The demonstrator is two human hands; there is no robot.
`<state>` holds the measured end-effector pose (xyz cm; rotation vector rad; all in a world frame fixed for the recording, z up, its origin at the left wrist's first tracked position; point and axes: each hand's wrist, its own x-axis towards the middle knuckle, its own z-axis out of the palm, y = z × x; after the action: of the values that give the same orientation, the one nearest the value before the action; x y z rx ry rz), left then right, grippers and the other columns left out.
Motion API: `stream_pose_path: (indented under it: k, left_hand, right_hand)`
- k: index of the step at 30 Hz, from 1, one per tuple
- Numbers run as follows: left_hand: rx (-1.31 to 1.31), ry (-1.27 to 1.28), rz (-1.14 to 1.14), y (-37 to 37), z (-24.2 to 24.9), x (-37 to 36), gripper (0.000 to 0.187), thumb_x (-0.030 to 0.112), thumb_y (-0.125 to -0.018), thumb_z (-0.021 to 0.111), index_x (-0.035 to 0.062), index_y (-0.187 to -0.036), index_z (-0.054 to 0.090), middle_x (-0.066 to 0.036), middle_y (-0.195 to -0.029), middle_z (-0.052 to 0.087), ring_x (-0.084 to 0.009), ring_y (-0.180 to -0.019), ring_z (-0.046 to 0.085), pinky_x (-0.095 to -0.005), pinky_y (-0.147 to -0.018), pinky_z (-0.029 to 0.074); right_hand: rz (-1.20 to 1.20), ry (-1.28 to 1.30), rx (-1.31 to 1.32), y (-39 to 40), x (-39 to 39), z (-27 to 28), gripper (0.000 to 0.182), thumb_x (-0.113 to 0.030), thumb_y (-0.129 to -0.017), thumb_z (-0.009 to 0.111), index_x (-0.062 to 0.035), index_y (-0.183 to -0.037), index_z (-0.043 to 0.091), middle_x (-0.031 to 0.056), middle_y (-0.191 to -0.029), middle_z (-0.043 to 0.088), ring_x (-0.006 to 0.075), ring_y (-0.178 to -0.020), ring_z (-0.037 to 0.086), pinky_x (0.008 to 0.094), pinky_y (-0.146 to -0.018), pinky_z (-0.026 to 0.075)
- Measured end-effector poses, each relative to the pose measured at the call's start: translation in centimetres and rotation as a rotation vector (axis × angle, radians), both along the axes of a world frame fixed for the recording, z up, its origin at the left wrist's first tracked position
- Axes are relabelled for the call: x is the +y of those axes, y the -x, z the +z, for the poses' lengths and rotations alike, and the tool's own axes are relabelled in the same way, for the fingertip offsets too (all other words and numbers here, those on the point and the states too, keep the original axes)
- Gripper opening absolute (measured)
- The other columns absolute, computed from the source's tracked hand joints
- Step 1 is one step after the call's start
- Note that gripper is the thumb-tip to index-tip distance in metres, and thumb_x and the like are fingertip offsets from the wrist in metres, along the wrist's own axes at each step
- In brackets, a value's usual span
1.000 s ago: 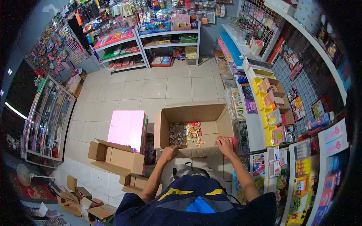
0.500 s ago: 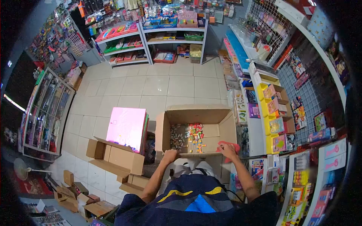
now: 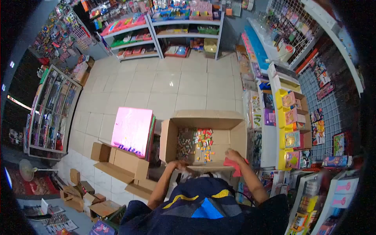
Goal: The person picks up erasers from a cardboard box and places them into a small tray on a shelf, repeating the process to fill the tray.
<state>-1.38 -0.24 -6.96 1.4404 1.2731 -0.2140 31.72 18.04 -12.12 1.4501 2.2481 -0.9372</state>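
A large open cardboard box (image 3: 239, 141) stands right in front of me. On its floor lie many small colourful pieces (image 3: 204, 138), with duller grey-green pieces (image 3: 185, 144) to their left. My right hand (image 3: 234, 155) is closed on a red cloth (image 3: 234, 167), which hangs over the box's near right rim. At the near left rim is my left hand (image 3: 180, 165), its fingers smeared by motion.
Left of the box sits a stack topped by a shiny pink sheet (image 3: 132, 129). Smaller open cartons (image 3: 117, 162) lie nearer me. Shelves with yellow trays (image 3: 281, 129) line the right; a white shelf rack (image 3: 184, 35) stands at the back.
My left hand has shifted from gripping the near rim to a spot slightly right along it. My right hand has moved slightly left, and the cloth now hangs lower. The view has shifted a little.
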Motion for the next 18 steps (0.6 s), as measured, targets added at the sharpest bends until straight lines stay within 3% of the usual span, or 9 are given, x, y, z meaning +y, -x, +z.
stream_pose_path:
  k: [2, 4, 6, 9, 13, 15, 18]
  left_hand:
    - [-0.126, 0.102, 0.110, -0.7, 6.0, 2.0, 0.069, 0.056, -0.076, 0.054, 0.0128, -0.129, 0.043, -0.014, -0.131, 0.042, -0.0305, -0.117, 0.042, -0.0391, -0.099, 0.033]
    - [-0.202, 0.163, 0.310, -1.4, 6.5, 3.5, 0.071, 0.061, -0.076, 0.050, 0.0100, -0.126, 0.047, -0.014, -0.130, 0.043, -0.0319, -0.118, 0.041, -0.0379, -0.102, 0.030]
    - [-0.145, 0.123, 0.528, -1.6, 4.6, 3.6, 0.063, 0.055, -0.079, 0.051, 0.0072, -0.121, 0.051, -0.018, -0.124, 0.049, -0.0332, -0.112, 0.047, -0.0397, -0.096, 0.036]
    - [0.111, -0.089, 0.313, -0.7, -1.2, 2.8, 0.055, 0.046, -0.081, 0.052, 0.0024, -0.115, 0.052, -0.022, -0.110, 0.056, -0.0360, -0.103, 0.053, -0.0429, -0.086, 0.044]
    - [0.198, -0.136, 0.304, 0.5, -9.4, -1.0, 0.048, 0.035, -0.081, 0.054, 0.0026, -0.115, 0.049, -0.022, -0.104, 0.057, -0.0345, -0.101, 0.053, -0.0447, -0.081, 0.045]
    - [0.212, -0.069, 0.242, 0.7, -12.5, -2.3, 0.052, 0.031, -0.080, 0.056, 0.0083, -0.126, 0.043, -0.017, -0.114, 0.055, -0.0297, -0.110, 0.049, -0.0424, -0.089, 0.041]
    - [0.361, -0.017, 0.354, 0.0, -7.8, -1.4, 0.054, 0.037, -0.081, 0.056, 0.0099, -0.126, 0.043, -0.021, -0.105, 0.058, -0.0381, -0.096, 0.055, -0.0470, -0.081, 0.044]
  right_hand:
    - [0.004, 0.038, 0.069, -0.1, 1.1, -1.2, 0.030, -0.030, -0.082, 0.046, -0.0049, -0.091, 0.061, 0.0187, -0.101, 0.060, 0.0342, -0.093, 0.057, 0.0409, -0.080, 0.044]
    - [0.070, 0.142, 0.151, -0.7, 2.0, -5.4, 0.026, -0.025, -0.080, 0.049, -0.0040, -0.089, 0.061, 0.0191, -0.099, 0.060, 0.0322, -0.092, 0.058, 0.0395, -0.079, 0.045]
    - [0.097, 0.191, 0.165, -0.8, 2.5, -12.3, 0.021, -0.021, -0.076, 0.053, -0.0034, -0.085, 0.062, 0.0166, -0.092, 0.062, 0.0288, -0.089, 0.059, 0.0378, -0.077, 0.046]
    - [0.005, 0.194, 0.111, 0.0, 2.0, -17.0, 0.022, -0.018, -0.073, 0.055, -0.0010, -0.085, 0.060, 0.0172, -0.088, 0.062, 0.0286, -0.083, 0.060, 0.0384, -0.074, 0.047]
    - [-0.092, 0.184, 0.064, 1.9, 0.0, -26.4, 0.029, -0.018, -0.070, 0.054, 0.0037, -0.089, 0.056, 0.0226, -0.089, 0.061, 0.0317, -0.078, 0.060, 0.0413, -0.069, 0.047]
    - [-0.182, 0.223, 0.048, 2.9, 0.5, -23.0, 0.028, -0.017, -0.071, 0.054, 0.0035, -0.090, 0.056, 0.0216, -0.090, 0.061, 0.0306, -0.080, 0.059, 0.0402, -0.071, 0.047]
    - [-0.296, 0.240, 0.041, 3.7, 0.0, -20.1, 0.027, -0.015, -0.072, 0.054, 0.0032, -0.093, 0.055, 0.0202, -0.093, 0.060, 0.0289, -0.082, 0.059, 0.0385, -0.074, 0.046]
